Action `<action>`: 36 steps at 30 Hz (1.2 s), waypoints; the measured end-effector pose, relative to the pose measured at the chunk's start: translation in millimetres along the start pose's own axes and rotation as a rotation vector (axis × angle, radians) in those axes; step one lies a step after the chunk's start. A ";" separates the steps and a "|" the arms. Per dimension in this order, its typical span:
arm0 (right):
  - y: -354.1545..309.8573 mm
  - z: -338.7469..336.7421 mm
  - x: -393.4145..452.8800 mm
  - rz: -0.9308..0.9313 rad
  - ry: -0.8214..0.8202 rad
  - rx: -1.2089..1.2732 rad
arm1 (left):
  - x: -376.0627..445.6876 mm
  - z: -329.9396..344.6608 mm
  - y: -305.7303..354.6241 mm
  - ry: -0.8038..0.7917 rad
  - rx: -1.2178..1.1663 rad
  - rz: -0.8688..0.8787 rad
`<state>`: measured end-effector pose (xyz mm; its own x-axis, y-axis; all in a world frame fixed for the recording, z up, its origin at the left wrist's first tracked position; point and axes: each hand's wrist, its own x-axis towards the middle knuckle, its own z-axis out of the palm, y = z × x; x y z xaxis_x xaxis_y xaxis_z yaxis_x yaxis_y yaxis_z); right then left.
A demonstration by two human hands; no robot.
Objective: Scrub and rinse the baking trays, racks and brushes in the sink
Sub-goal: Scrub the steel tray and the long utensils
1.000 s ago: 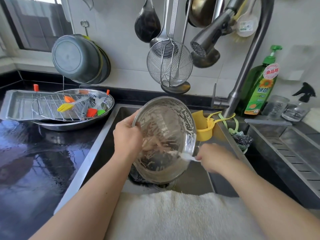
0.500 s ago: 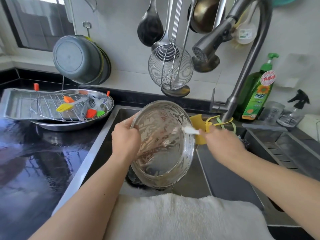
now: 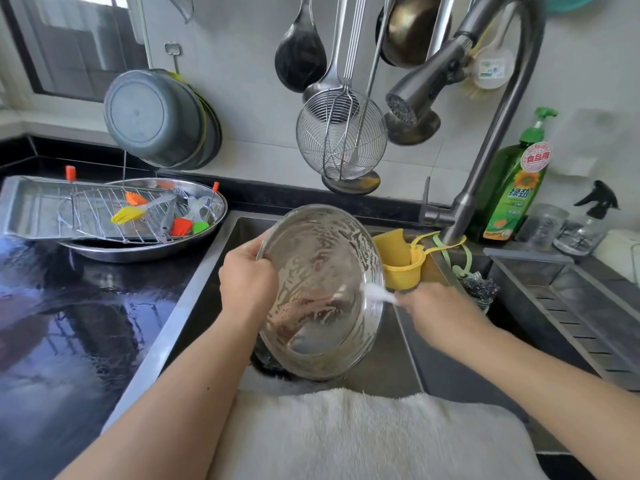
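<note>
My left hand (image 3: 247, 282) grips the left rim of a round steel tray (image 3: 318, 292), tilted up over the sink (image 3: 214, 271) with soapy streaks on its face. My right hand (image 3: 436, 310) holds a white scrubber (image 3: 375, 292) against the tray's right rim. On the black counter at left, a rectangular baking tray (image 3: 27, 209) and a wire rack (image 3: 93, 213) lie across a big round steel pan (image 3: 138, 252). Silicone brushes rest on them: yellow (image 3: 127, 214), orange (image 3: 181, 226), green (image 3: 201, 226).
A pull-down faucet (image 3: 412, 95) hangs above the tray. A yellow holder (image 3: 401, 261) sits on the sink's back edge, and a green soap bottle (image 3: 512, 188) stands behind it. A draining rack (image 3: 568, 299) lies right. A white towel (image 3: 363, 434) covers the front edge. Utensils hang on the wall.
My right hand with the scrubber has slid down the tray's right rim from its upper edge. The left hand keeps its grip and the tray stays tilted.
</note>
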<state>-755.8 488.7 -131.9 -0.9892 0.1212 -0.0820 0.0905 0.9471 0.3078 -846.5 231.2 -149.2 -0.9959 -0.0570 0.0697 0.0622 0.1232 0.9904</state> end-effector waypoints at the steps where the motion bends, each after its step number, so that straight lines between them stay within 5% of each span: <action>1: 4.6 0.3 1.9 0.025 0.028 0.020 | -0.3 -0.9 0.4 0.005 -0.022 -0.005; 5: -5.2 1.5 -7.7 -0.063 -0.226 0.227 | -0.3 -0.5 2.0 0.018 -0.080 -0.012; 9: 5.7 -3.5 2.4 0.067 -0.026 0.161 | 2.2 0.4 0.8 0.040 -0.177 -0.042; 13: -22.5 -10.0 -13.0 -0.079 -0.307 0.200 | -1.8 3.9 -0.2 0.012 -0.170 -0.034; 17: -11.8 -11.1 -2.1 0.095 0.012 0.031 | -1.3 2.9 2.5 0.039 -0.201 -0.047; 22: -44.4 -9.9 -12.0 -0.036 -0.335 0.116 | -6.2 4.9 2.2 0.003 -0.151 -0.002; 25: -29.3 -15.0 -2.5 0.122 -0.078 0.033 | -2.7 3.8 2.7 0.029 -0.194 -0.035; 30: -57.9 -5.6 -20.6 -0.086 -0.369 0.324 | -2.8 2.8 1.2 0.040 -0.200 -0.018; 34: -35.3 -1.5 -4.9 0.179 -0.088 0.362 | 1.1 -2.3 1.3 0.129 -0.322 -0.120; 36: -43.5 -0.5 -13.6 0.080 -0.148 0.378 | 0.3 -3.2 1.9 0.150 -0.338 -0.142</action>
<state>-746.3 445.7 -143.7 -0.9525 0.2145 -0.2160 0.2299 0.9720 -0.0486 -846.5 228.2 -146.9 -0.9773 -0.1969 -0.0787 -0.0324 -0.2283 0.9731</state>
